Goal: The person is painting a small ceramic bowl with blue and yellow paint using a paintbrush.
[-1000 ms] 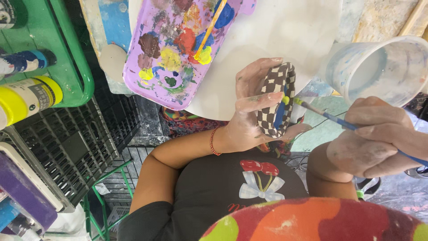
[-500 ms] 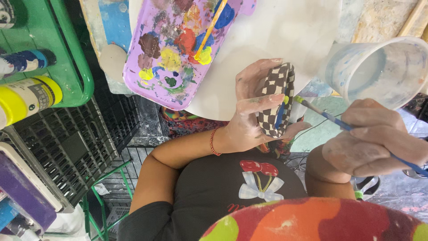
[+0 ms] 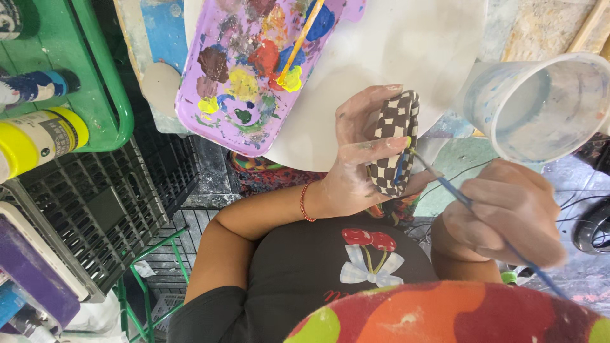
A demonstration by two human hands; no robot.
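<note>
Over the person's lap, the small checkered box is pinched in the left hand, and the thin blue brush, squeezed by the right hand, is now touched closer against its edge.

- The left hand is gripping a checkered piece, fingers wrapping its front.
- The right hand is holding a thin blue brush, its tip touching the piece's edge.
- A purple paint tray is lying beside a white board.
- A clear plastic cup is sitting just above the right hand.
</note>
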